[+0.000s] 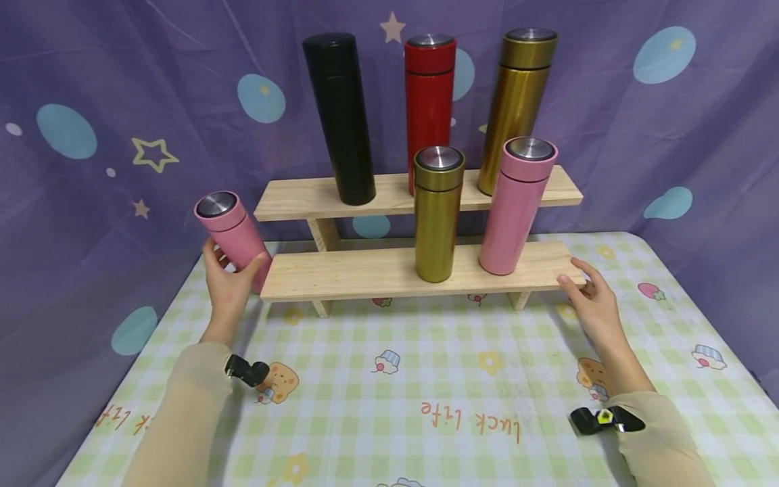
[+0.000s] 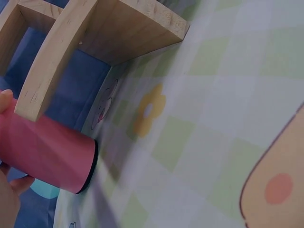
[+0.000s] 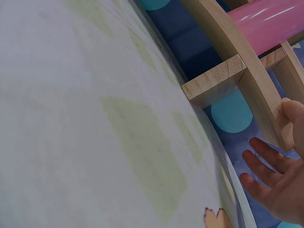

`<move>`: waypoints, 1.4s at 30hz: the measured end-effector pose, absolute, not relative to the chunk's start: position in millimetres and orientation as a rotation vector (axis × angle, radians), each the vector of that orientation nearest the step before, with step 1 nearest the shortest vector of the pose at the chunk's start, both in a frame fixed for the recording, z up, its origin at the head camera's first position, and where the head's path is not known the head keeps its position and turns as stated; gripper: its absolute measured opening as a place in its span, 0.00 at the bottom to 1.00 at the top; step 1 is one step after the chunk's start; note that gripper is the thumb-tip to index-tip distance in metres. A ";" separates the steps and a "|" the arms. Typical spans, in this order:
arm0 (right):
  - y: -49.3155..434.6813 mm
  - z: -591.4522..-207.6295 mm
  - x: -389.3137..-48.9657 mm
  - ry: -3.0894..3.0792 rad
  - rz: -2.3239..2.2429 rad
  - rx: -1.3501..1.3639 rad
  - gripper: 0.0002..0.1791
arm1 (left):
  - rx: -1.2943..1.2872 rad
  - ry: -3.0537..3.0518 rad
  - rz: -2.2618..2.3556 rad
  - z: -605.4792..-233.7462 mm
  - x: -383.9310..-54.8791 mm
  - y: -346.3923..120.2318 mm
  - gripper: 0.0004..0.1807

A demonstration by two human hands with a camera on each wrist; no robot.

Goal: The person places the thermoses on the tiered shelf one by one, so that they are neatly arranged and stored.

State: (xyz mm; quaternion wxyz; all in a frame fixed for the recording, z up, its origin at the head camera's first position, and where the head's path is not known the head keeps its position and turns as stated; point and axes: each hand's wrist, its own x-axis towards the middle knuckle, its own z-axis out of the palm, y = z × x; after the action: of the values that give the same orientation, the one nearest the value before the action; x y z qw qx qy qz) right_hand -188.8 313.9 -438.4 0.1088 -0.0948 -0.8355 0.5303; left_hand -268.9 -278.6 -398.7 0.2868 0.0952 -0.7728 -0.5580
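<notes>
My left hand (image 1: 230, 284) grips a pink thermos bottle (image 1: 234, 237) with a silver lid top, thumb on one side and fingers round the other. The bottle leans at the left end of the two-tier wooden shelf (image 1: 341, 270); in the left wrist view its dark-rimmed base shows close over the tablecloth. At the shelf's other end, my right hand (image 1: 596, 301) pinches the lower board between thumb and forefinger, its remaining fingers spread below in the right wrist view. On that lower board stand a gold thermos (image 1: 437, 223) and another pink thermos (image 1: 514, 216).
Along the upper board stand a black thermos (image 1: 341, 128), a red thermos (image 1: 429, 108) and a taller gold thermos (image 1: 514, 115). A green-checked tablecloth (image 1: 353, 379) covers the table, and a purple patterned curtain (image 1: 195, 88) hangs behind the shelf.
</notes>
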 end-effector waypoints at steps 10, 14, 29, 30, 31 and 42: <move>313.3 -436.9 -188.3 -2.457 1.573 -0.285 0.39 | 0.224 -2.009 -1.496 -391.2 -256.5 -281.2 0.46; 312.9 -436.5 -187.5 -2.468 1.562 -0.284 0.39 | 0.189 -1.969 -1.492 -381.6 -247.4 -280.5 0.45; 313.2 -438.1 -187.8 -2.459 1.560 -0.277 0.39 | 0.119 -1.808 -1.507 -357.5 -227.1 -289.7 0.44; 313.3 -438.3 -187.9 -2.457 1.558 -0.278 0.39 | 0.108 -1.803 -1.506 -355.7 -225.5 -289.9 0.44; 313.4 -438.4 -188.0 -2.454 1.559 -0.278 0.39 | 0.097 -1.801 -1.503 -354.1 -223.8 -290.2 0.44; 314.0 -438.5 -188.2 -2.455 1.564 -0.266 0.39 | 0.011 -1.806 -1.428 -338.5 -205.7 -284.6 0.42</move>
State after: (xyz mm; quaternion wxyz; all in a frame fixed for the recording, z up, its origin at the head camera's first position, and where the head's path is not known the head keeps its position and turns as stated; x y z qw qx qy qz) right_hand -188.2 314.0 -438.5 0.1092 -0.0903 -0.8348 0.5320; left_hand -205.7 -284.6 -338.5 0.4075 0.0044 -0.7164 -0.5663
